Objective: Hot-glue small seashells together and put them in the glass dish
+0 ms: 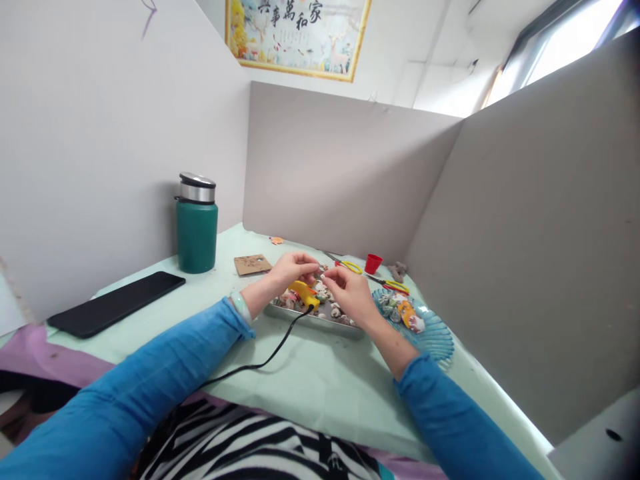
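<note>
Above a metal tray [345, 329] of seashells, my left hand [296, 265] and my right hand [350, 293] come close together, fingertips pinched. Between them is a tiny whitish bit, too small to name. Each hand is closed; what sits in the left fingers is hidden. A yellow hot glue gun [304, 293] rests on the tray below my left hand, its black cord [270, 357] running toward me. Small shells [336, 311] lie in the tray under my right hand. To the right, a blue glass plate [443, 337] holds several larger shells [400, 310].
Yellow-handled scissors [395, 287], another pair [350, 267] and a red cup [373, 264] stand behind the tray. On the left are a brown card [253, 265], a green flask [197, 233] and a black phone [117, 303]. Grey partitions [340, 167] enclose the table.
</note>
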Available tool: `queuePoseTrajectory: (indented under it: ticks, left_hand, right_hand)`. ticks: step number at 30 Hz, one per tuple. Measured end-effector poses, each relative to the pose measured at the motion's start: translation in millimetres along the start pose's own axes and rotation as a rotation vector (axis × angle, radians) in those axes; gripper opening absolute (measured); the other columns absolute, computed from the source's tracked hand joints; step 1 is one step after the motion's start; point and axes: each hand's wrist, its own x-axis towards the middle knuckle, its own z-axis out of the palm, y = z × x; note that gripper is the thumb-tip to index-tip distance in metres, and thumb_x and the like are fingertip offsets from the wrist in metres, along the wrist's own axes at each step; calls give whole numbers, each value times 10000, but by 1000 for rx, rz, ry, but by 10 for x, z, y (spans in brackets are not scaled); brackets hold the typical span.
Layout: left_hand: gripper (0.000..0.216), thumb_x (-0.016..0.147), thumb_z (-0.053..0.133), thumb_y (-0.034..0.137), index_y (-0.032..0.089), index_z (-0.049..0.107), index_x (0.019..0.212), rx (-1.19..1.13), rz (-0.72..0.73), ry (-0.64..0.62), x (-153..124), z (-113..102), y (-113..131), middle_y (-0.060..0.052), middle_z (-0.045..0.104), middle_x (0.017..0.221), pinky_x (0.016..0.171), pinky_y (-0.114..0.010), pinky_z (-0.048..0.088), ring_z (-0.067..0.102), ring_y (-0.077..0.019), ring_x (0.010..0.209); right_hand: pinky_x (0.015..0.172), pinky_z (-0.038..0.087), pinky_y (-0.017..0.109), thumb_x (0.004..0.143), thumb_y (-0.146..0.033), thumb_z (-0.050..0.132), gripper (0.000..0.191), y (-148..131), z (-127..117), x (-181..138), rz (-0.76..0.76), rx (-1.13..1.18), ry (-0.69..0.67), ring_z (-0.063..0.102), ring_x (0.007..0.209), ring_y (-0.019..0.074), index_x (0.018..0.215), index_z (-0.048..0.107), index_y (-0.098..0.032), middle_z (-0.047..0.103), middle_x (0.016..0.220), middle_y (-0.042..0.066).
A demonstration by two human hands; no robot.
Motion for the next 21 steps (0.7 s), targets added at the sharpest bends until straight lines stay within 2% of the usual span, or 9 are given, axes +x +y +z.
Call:
queuePoseTrajectory:
  ticks: [3,9,21]
  left_hand:
    - [267,646,737,262,107,591,806,-14,-5,16,3,8,-2,-38,638,653,568,-267,518,603,-118,542]
    - [266,636,744,264,106,597,791,-11,19,31,-26,41,28,-27,629,644,557,-255,516,599,-112,538]
    - [212,658,708,273,117,611,763,130,120,-22,-27,99,-17,-9,608,586,530,-226,495,591,-111,538]
  right_hand:
    - [575,376,236,809,-319,519,172,-53,10,-42,-114,-169,85,544,576,121,824,638,-197,664,734,14]
    - [612,384,238,840,-314,498,175,-5,-1,-27,-145,-315,155,588,637,136,834,636,-206,683,802,17]
    - [618,325,262,884,-330,455,245,-123,-4,-70,-132,-628,142,595,708,164,896,669,-210,696,824,49]
